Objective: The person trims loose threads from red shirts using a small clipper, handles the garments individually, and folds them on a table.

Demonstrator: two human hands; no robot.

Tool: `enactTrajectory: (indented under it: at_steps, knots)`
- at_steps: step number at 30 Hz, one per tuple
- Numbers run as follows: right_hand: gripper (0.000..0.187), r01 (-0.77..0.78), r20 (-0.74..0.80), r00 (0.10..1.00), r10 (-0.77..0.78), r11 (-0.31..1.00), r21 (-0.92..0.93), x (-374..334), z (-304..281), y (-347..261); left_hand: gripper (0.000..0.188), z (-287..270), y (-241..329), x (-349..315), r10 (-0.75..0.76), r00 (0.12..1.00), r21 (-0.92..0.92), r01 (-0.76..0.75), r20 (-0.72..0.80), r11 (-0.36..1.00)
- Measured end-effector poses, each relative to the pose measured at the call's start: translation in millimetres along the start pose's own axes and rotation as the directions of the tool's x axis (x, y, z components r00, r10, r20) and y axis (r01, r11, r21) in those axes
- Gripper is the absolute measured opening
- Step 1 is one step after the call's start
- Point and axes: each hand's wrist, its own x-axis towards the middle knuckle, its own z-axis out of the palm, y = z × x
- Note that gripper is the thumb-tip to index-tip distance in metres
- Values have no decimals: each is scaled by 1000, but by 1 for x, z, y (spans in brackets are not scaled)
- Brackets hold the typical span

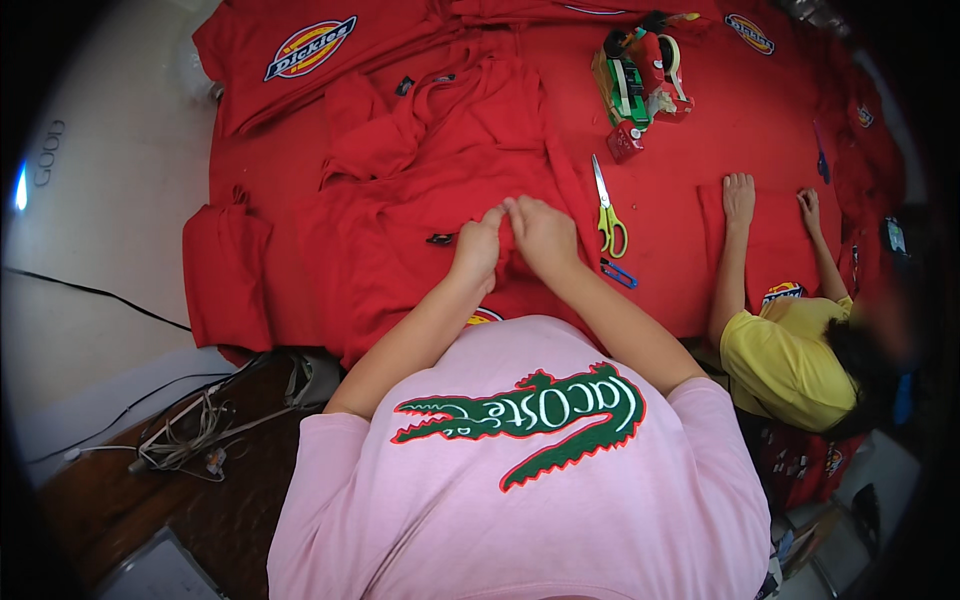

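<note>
A red shirt [390, 270] lies bunched on the table in front of me, a small dark label [440, 239] showing on it. Over its near part my left hand [478, 248] and my right hand [543, 236] come together, thumbs and fingertips almost touching. Both hands are closed in a pinch on the shirt's red cloth; the exact bit between the fingers is hidden. To the right of my right hand lie yellow-handled scissors [611, 225], blades pointing away, and small blue thread snips [619, 273].
Green and red tape dispensers [640, 90] stand at the far right of the red-covered table [660, 170]. More red shirts [290, 70] lie at the back, and a folded red garment [228, 275] at the left. A co-worker in yellow [785, 365] handles red cloth at the right. Cables [190, 430] hang lower left.
</note>
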Motion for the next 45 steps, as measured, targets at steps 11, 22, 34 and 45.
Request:
enactTrajectory:
  at_steps: [11,22,34,45]
  knots:
    - [42,-43,23,999,36,911,411,-18,-17,-14,56,4,17,19,73,990,-93,-61,124,994]
    - [41,-428,292,894,341,449,784,15,-34,11,60,-8,32,-4,118,926,-170,-60,358,984]
    - [14,235,-117,970,-215,951,202,7,-37,-22,26,15,16,-9,81,996,-91,-83,-31,992]
    - [32,-29,-294,951,92,977,212,78,-84,79,55,2,43,0,113,944,-68,-97,310,993]
